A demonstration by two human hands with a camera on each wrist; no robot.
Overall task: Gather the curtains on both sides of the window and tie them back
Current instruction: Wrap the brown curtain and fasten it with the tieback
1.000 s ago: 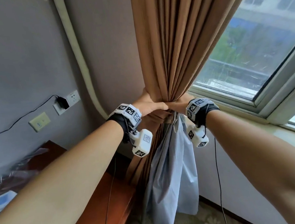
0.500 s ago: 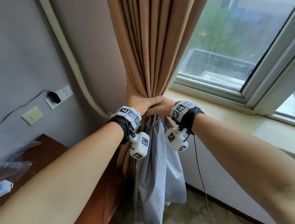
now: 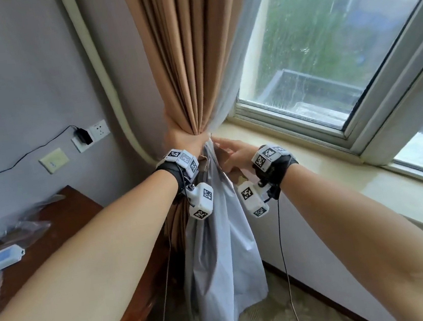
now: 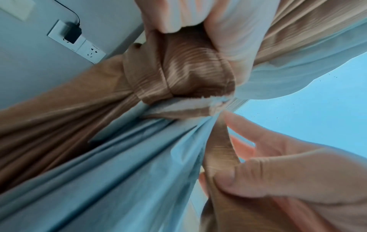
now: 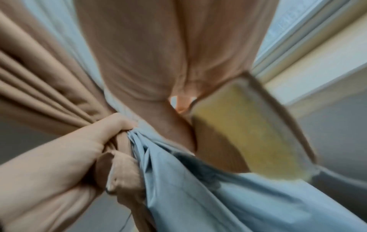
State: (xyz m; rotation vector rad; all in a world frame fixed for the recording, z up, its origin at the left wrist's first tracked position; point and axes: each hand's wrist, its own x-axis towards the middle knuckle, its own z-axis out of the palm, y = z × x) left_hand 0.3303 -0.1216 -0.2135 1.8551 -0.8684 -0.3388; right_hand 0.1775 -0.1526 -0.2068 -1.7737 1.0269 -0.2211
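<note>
At the window's left, left hand point(image 3: 180, 140) clamps the soft curtain point(image 3: 188, 64); right hand point(image 3: 236, 154) pinches the limp tie point(image 4: 220, 146); grip the waist

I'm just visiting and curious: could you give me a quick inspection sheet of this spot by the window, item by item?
Surface: pale window sill, bare where visible.
Job's things: brown curtain bunched together with its grey lining; a brown tie strap leads off the bunch.
Clutter: plastic bags and a white remote on the wooden desk.
Hands: left hand grips the bunch; right hand pinches the strap.
Cables: black charger lead from the wall socket; thin wires hang from the wrists.
Surroundings: grey wall, wet window, patterned carpet.
</note>
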